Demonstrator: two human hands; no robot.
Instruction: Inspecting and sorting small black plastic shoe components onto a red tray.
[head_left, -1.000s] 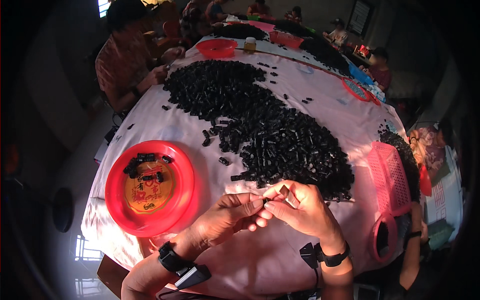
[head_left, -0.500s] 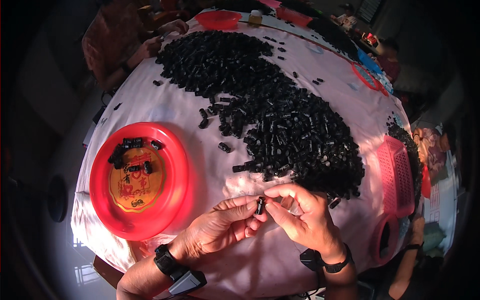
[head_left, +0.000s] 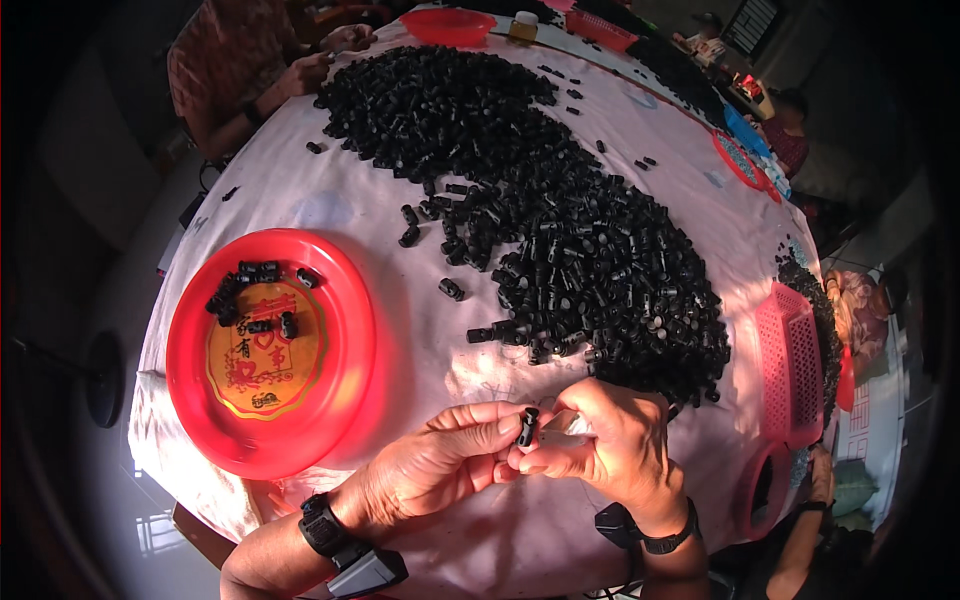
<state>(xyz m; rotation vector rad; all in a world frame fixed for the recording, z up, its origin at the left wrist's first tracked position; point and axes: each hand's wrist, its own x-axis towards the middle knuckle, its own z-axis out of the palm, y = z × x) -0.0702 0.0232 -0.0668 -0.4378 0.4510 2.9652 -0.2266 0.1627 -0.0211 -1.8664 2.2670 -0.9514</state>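
My left hand (head_left: 425,468) pinches a small black cylindrical plastic part (head_left: 527,428) upright between thumb and fingertips. Right beside it, my right hand (head_left: 625,455) is closed around a small whitish object (head_left: 574,424), mostly hidden by the fingers, so its kind is unclear. The right thumb and fingertips come close to the black part's lower end. Beyond both hands, a large heap of similar black parts (head_left: 590,265) spreads over the pale pink tablecloth (head_left: 400,350). On the left stands a round red plastic tray (head_left: 345,405) with several black parts in it.
A pink perforated basket (head_left: 791,370) and a pink container (head_left: 760,500) stand at the right edge. Far off are a red basin (head_left: 447,27) and a jar (head_left: 522,28). A co-worker's hands (head_left: 310,72) are at the far left; another person's forearm (head_left: 800,550) is at lower right.
My right hand has turned and curled its fingers inward, and more of the whitish object shows. My left hand still holds the black part. The whole view has shifted slightly.
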